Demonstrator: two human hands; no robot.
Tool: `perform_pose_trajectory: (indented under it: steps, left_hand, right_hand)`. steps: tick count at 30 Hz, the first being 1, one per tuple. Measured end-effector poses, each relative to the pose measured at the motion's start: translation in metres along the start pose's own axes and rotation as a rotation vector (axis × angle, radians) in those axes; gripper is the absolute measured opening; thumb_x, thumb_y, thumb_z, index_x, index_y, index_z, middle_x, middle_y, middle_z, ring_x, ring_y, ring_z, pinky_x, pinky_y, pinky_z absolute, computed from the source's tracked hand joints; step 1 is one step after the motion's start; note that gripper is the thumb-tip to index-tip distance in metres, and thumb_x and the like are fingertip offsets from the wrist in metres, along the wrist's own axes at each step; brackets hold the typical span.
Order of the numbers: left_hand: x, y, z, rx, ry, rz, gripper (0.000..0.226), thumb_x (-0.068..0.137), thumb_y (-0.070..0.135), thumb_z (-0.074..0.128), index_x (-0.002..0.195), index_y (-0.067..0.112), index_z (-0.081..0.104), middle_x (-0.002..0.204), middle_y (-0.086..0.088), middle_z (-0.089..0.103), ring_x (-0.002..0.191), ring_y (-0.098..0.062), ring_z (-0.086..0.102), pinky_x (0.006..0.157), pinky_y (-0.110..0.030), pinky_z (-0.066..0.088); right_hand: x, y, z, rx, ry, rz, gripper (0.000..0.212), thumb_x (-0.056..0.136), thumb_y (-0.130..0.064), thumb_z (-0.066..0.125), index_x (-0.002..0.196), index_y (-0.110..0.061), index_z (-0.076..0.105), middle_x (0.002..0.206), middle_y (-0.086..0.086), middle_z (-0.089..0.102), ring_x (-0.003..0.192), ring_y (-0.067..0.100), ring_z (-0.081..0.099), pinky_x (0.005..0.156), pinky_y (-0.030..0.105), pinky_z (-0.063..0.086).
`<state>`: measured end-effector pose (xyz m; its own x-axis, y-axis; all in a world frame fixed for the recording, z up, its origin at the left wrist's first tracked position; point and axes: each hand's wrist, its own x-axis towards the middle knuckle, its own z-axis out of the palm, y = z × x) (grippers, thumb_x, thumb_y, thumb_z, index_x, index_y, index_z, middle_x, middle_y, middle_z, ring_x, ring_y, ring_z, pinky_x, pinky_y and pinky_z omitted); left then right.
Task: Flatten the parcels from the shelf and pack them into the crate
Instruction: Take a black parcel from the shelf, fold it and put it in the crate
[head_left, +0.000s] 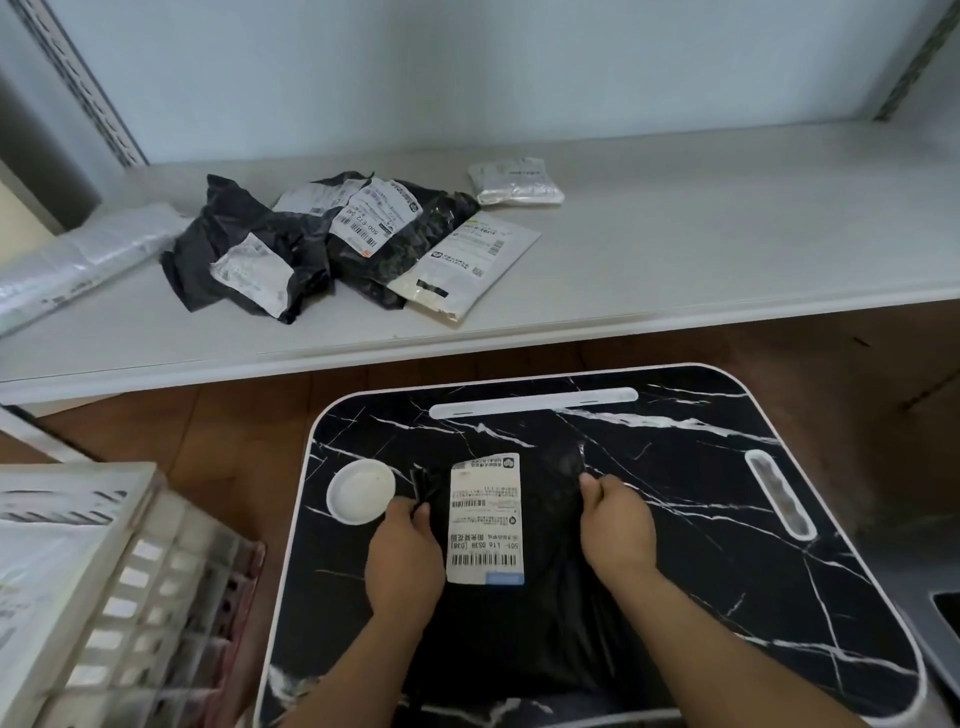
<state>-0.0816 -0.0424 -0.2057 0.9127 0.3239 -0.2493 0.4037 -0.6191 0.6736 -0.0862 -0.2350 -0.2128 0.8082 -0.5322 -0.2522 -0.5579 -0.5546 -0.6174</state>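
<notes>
A black plastic parcel with a white shipping label lies on the black marble-patterned lap table. My left hand pinches the parcel's left edge near a folded corner. My right hand grips its right edge. On the white shelf behind lie several parcels: two crumpled black ones, a flat white one, a small white one and a long clear-wrapped one. The white slatted crate stands at the lower left, with something pale inside.
A round white dish recess sits on the table beside my left hand. The table has a long white slot at its far edge and another on the right. Brown wooden floor shows between table, shelf and crate.
</notes>
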Motion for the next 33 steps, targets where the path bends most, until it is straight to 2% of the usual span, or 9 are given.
perform_pose_trajectory:
  steps: [2, 4, 5, 8, 10, 13, 17, 23, 33]
  left_hand:
    - [0.0, 0.0, 0.002, 0.027, 0.081, 0.038, 0.021, 0.099, 0.024, 0.045, 0.11, 0.009, 0.053, 0.1, -0.009, 0.06, 0.08, -0.021, 0.053, 0.071, -0.035, 0.039]
    - [0.002, -0.003, 0.007, 0.125, 0.194, 0.203, 0.034, 0.096, 0.025, 0.048, 0.123, 0.005, 0.053, 0.116, -0.016, 0.057, 0.1, -0.032, 0.056, 0.081, -0.041, 0.045]
    - [0.001, -0.004, 0.012, 0.196, 0.217, 0.314, 0.04, 0.096, 0.027, 0.045, 0.129, 0.005, 0.052, 0.124, -0.017, 0.056, 0.111, -0.034, 0.054, 0.089, -0.045, 0.045]
    - [-0.006, -0.009, 0.028, 0.418, 0.12, 0.6, 0.053, 0.097, 0.035, 0.027, 0.142, 0.012, 0.044, 0.148, -0.013, 0.042, 0.138, -0.032, 0.036, 0.111, -0.047, 0.031]
    - [-0.009, -0.014, 0.037, 0.509, 0.054, 0.717, 0.053, 0.097, 0.035, 0.026, 0.144, 0.013, 0.041, 0.153, -0.013, 0.034, 0.143, -0.031, 0.026, 0.113, -0.049, 0.022]
    - [-0.007, -0.018, 0.043, 0.563, 0.034, 0.735, 0.054, 0.096, 0.036, 0.027, 0.147, 0.019, 0.038, 0.156, -0.01, 0.028, 0.146, -0.029, 0.017, 0.114, -0.05, 0.017]
    - [-0.005, -0.022, 0.046, 0.562, 0.003, 0.711, 0.055, 0.097, 0.039, 0.023, 0.15, 0.025, 0.031, 0.159, -0.006, 0.02, 0.148, -0.027, 0.01, 0.115, -0.05, 0.014]
    - [-0.003, -0.022, 0.048, 0.553, -0.02, 0.699, 0.056, 0.097, 0.038, 0.024, 0.151, 0.026, 0.027, 0.161, -0.003, 0.015, 0.149, -0.025, 0.008, 0.115, -0.05, 0.012]
    - [0.0, -0.024, 0.052, 0.562, -0.043, 0.68, 0.057, 0.097, 0.038, 0.024, 0.152, 0.024, 0.025, 0.16, -0.004, 0.017, 0.148, -0.025, 0.008, 0.115, -0.049, 0.012]
  right_hand:
    - [-0.007, -0.002, 0.003, -0.036, 0.111, -0.075, 0.026, 0.101, -0.03, 0.043, 0.1, -0.01, 0.059, 0.107, 0.011, 0.059, 0.091, 0.023, 0.054, 0.078, 0.035, 0.043]
    - [-0.014, -0.007, 0.009, -0.149, 0.267, -0.326, 0.028, 0.099, -0.024, 0.049, 0.118, -0.007, 0.061, 0.12, 0.011, 0.058, 0.109, 0.027, 0.054, 0.091, 0.04, 0.044]
    - [-0.019, -0.01, 0.013, -0.206, 0.288, -0.481, 0.03, 0.098, -0.022, 0.049, 0.121, -0.007, 0.062, 0.125, 0.011, 0.059, 0.117, 0.029, 0.054, 0.096, 0.043, 0.044]
    - [-0.03, -0.006, 0.039, -0.446, 0.153, -0.781, 0.048, 0.095, -0.029, 0.036, 0.133, -0.007, 0.054, 0.143, 0.011, 0.049, 0.137, 0.029, 0.041, 0.111, 0.042, 0.031]
    - [-0.032, 0.003, 0.052, -0.513, 0.084, -0.784, 0.053, 0.099, -0.034, 0.027, 0.144, -0.008, 0.038, 0.153, 0.011, 0.036, 0.144, 0.027, 0.026, 0.11, 0.043, 0.022]
    - [-0.03, 0.014, 0.057, -0.547, 0.061, -0.74, 0.054, 0.104, -0.038, 0.012, 0.151, -0.014, 0.023, 0.158, 0.008, 0.025, 0.147, 0.027, 0.015, 0.111, 0.046, 0.017]
    - [-0.031, 0.016, 0.056, -0.586, 0.044, -0.742, 0.055, 0.104, -0.04, 0.012, 0.153, -0.017, 0.019, 0.161, 0.007, 0.018, 0.148, 0.029, 0.013, 0.111, 0.049, 0.015]
    - [-0.03, 0.016, 0.055, -0.6, 0.046, -0.736, 0.057, 0.101, -0.041, 0.026, 0.154, -0.018, 0.019, 0.161, 0.006, 0.015, 0.148, 0.029, 0.012, 0.112, 0.05, 0.014]
    - [-0.027, 0.016, 0.058, -0.581, -0.011, -0.709, 0.055, 0.103, -0.042, 0.02, 0.153, -0.021, 0.02, 0.161, 0.004, 0.016, 0.149, 0.026, 0.009, 0.113, 0.05, 0.012]
